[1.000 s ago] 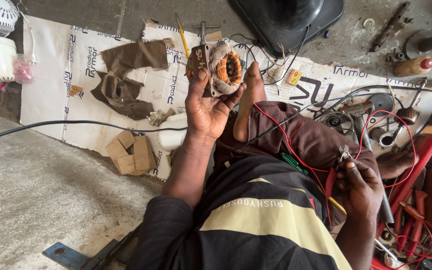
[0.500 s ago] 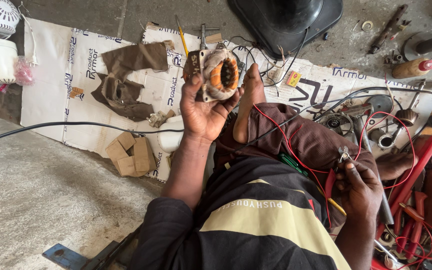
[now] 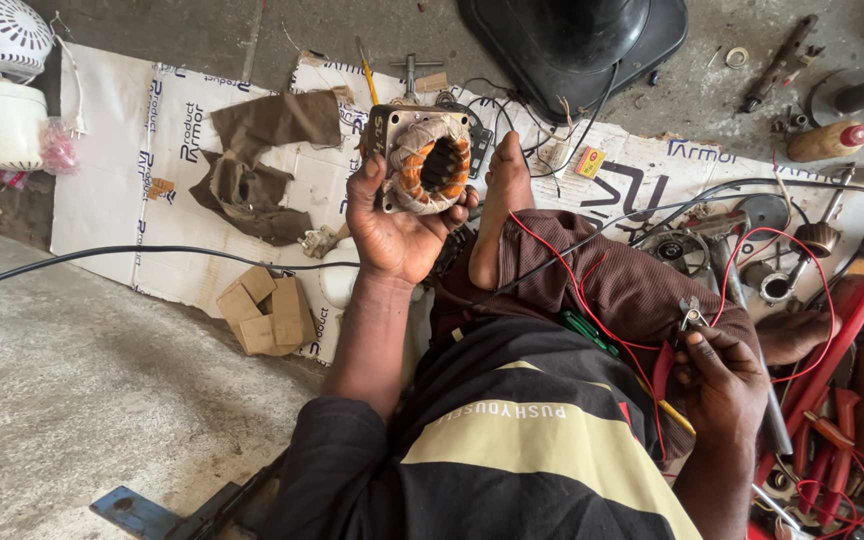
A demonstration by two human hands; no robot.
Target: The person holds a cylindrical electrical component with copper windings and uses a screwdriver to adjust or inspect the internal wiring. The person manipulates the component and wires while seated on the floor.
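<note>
Holding a square metal motor stator with orange-taped copper windings [image 3: 422,160], the left hand [image 3: 397,225] is raised palm-up over the white printed cardboard sheet [image 3: 122,170] on the floor, fingers wrapped around the stator's sides, bore facing the camera. The right hand [image 3: 720,385] is low by the right knee, fingers pinched on small metal pliers [image 3: 692,313], touching the thin red wire [image 3: 592,300] looping across the brown trouser leg [image 3: 632,285]. A bare foot [image 3: 497,200] is just beside the stator. Brown rag [image 3: 262,160] and folded cardboard pieces [image 3: 262,312] lie left of the arm; black fan base [image 3: 577,45] above.
</note>
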